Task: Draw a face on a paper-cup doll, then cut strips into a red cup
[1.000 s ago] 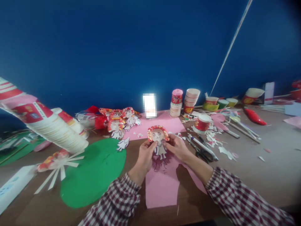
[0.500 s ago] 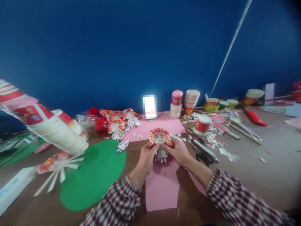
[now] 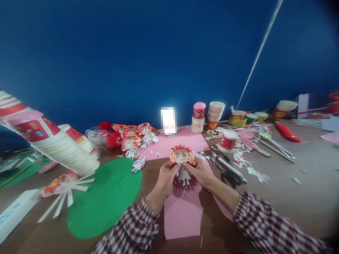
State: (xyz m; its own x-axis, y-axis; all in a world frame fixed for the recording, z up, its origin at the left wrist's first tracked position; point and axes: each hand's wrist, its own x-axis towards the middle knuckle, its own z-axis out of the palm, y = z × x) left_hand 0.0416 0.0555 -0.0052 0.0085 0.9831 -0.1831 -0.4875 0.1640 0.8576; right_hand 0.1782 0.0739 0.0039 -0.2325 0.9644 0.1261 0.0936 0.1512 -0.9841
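Between my two hands is a paper doll [image 3: 182, 155] with a drawn face, red and yellow curled paper around its head and a white cut-out body below. My left hand [image 3: 166, 176] pinches it at the lower left of the head, thumb on the front. From the other side my right hand [image 3: 202, 173] grips it the same way, the thumbs nearly meeting under the mouth. The fingers behind the doll are hidden. Beneath it lies a pink paper sheet [image 3: 182, 218] with dark pen marks.
Several similar paper dolls [image 3: 132, 141] lie at the back left. A green paper piece [image 3: 106, 201] and leaning stacked cups [image 3: 66, 151] are on the left. On the right are scissors [image 3: 229, 176], a white pen [image 3: 227, 164], paper scraps [image 3: 241, 155] and a paper cup [image 3: 228, 140].
The doll has shifted slightly right and toward me, and its head now tips a little differently. Both hands keep their pinch on it.
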